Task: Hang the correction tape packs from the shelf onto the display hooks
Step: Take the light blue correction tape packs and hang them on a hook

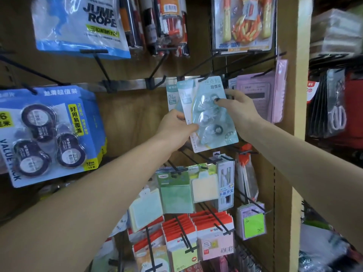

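I pinch the correction tape pack up at the hook, left hand and right hand gripping its edges; light, stiff card, slippery blister.

There is one view, from a wide-angle camera worn on the person's head. It faces forward and slightly up at a wooden display wall of black hooks, close enough that both bare forearms reach in from the bottom corners toward the middle. The wide lens bends the edges (the wooden upright at right leans). Past that upright, a neighbouring rack shows, blurred.
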